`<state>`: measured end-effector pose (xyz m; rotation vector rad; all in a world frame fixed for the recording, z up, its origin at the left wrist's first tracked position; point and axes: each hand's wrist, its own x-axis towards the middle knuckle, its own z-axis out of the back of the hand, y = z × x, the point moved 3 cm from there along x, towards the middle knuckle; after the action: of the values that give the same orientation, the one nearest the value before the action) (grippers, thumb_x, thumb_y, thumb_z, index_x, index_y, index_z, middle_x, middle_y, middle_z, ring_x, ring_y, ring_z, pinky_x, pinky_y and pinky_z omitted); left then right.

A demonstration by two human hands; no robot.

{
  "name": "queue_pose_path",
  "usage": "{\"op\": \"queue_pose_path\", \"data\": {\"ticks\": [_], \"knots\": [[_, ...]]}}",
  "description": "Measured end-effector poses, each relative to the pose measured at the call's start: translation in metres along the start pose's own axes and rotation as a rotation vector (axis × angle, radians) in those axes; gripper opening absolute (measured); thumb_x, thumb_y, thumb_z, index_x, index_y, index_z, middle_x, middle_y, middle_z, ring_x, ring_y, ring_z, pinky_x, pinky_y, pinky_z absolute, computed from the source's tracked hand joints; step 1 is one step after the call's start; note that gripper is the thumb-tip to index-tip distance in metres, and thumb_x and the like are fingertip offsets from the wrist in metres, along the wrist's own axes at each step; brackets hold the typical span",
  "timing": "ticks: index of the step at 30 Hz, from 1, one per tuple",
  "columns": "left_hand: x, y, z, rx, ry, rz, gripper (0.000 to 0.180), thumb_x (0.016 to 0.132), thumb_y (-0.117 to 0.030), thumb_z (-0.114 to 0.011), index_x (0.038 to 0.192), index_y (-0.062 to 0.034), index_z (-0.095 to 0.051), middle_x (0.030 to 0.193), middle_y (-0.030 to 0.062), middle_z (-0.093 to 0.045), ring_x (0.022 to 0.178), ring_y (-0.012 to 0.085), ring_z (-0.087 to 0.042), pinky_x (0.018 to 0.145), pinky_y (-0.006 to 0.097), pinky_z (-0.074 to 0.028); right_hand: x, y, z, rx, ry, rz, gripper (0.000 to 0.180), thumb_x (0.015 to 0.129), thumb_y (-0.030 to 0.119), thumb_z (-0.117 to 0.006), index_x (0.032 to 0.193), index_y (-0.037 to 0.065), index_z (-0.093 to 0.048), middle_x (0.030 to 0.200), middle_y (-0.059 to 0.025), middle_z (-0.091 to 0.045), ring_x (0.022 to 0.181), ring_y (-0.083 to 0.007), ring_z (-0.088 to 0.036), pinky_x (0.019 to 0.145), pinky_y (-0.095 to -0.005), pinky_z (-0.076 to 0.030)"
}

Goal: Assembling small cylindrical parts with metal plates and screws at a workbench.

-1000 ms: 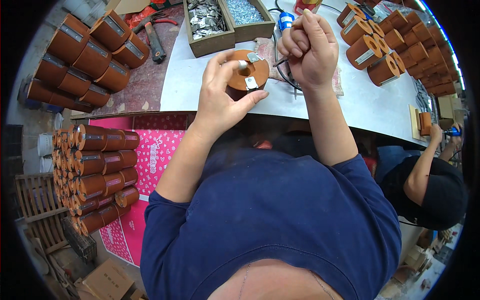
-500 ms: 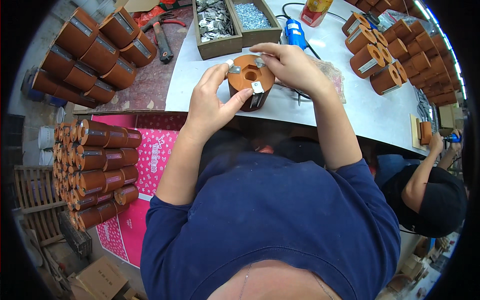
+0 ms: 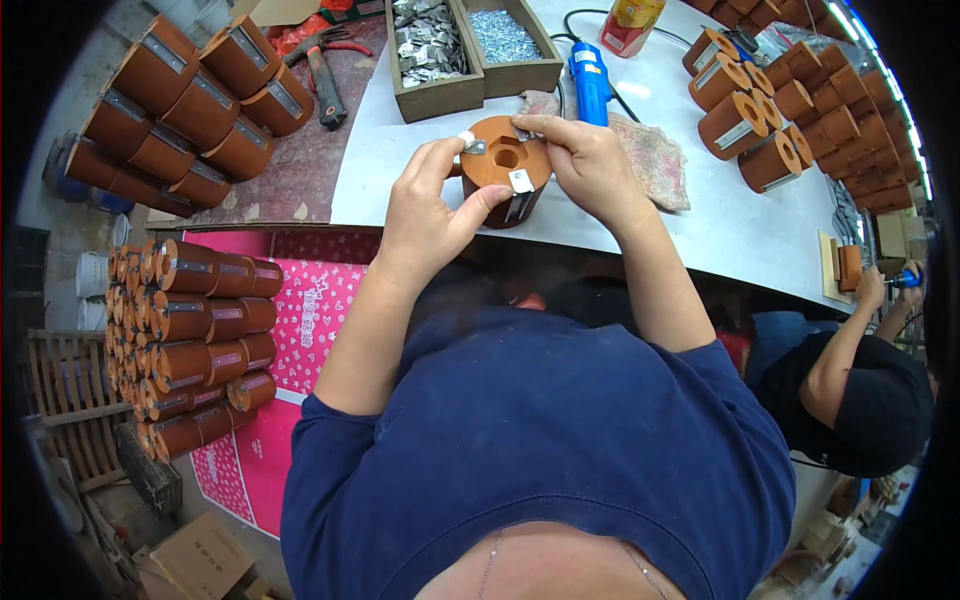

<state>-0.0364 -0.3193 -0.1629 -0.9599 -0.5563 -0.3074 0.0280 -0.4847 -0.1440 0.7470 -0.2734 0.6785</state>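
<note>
At the near edge of a white-topped table (image 3: 740, 230), we hold a brown cylinder (image 3: 540, 170) upright, its holed end facing us. Our left grip (image 3: 428, 205) clasps it from the left, thumb on the near rim and white-tipped fingers at the left rim. Our right grip (image 3: 597, 172) touches its right side, index fingertip at the far rim over a metal clip; whether those fingers close firmly, we cannot tell. Two more clips show on the top, one at the left (image 3: 478, 147), one nearest us (image 3: 521, 181).

Beyond our work stands a wooden box (image 3: 440, 103) of flat metal pieces, and joined to it another (image 3: 528, 78) of small silvery screws. A blue power tool (image 3: 590, 80) lies just beyond our right grip, a worn cloth (image 3: 650, 165) beside it. More cylinders are grouped on the table at right (image 3: 735, 120), with others stacked at left near a hammer (image 3: 323, 85). At far right, a co-worker (image 3: 850, 400) in a dark shirt holds a blue tool (image 3: 908, 278) near a brown piece (image 3: 849, 268).
</note>
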Motion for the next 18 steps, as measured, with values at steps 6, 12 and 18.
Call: {"op": "queue_pose_path", "data": {"ticks": [6, 12, 18], "knots": [[0.0, -0.001, 0.0, -0.021, 0.014, 0.013, 0.052, 0.069, -0.027, -0.075, 0.102, 0.0057, -0.051, 0.094, 0.0202, -0.057, 0.082, 0.0306, -0.061, 0.071, 0.035, -0.05, -0.004, -0.003, -0.006, 0.046, -0.122, 0.07, 0.023, 0.08, 0.004, -0.049, 0.097, 0.008, -0.065, 0.084, -0.0128, -0.065, 0.076, -0.027, -0.063, 0.068, -0.035, -0.051], [-0.002, -0.002, 0.0, -0.069, 0.013, 0.001, 0.05, 0.071, -0.025, -0.074, 0.103, 0.0054, -0.05, 0.094, 0.0203, -0.057, 0.081, 0.0309, -0.062, 0.071, 0.035, -0.051, -0.009, -0.001, -0.006, 0.064, -0.184, 0.094, 0.023, 0.079, 0.002, -0.049, 0.095, 0.007, -0.064, 0.081, -0.0127, -0.064, 0.073, -0.028, -0.063, 0.065, -0.0355, -0.05], [-0.003, -0.037, -0.002, 0.198, -0.067, -0.043, 0.046, 0.065, -0.015, -0.072, 0.102, 0.002, -0.051, 0.111, 0.0225, -0.048, 0.106, 0.0388, -0.046, 0.089, 0.044, -0.039, -0.027, 0.019, -0.012, 0.038, -0.255, 0.015, 0.02, 0.078, 0.001, -0.05, 0.095, 0.002, -0.06, 0.076, -0.0174, -0.062, 0.068, -0.0312, -0.062, 0.061, -0.0381, -0.049]]}}
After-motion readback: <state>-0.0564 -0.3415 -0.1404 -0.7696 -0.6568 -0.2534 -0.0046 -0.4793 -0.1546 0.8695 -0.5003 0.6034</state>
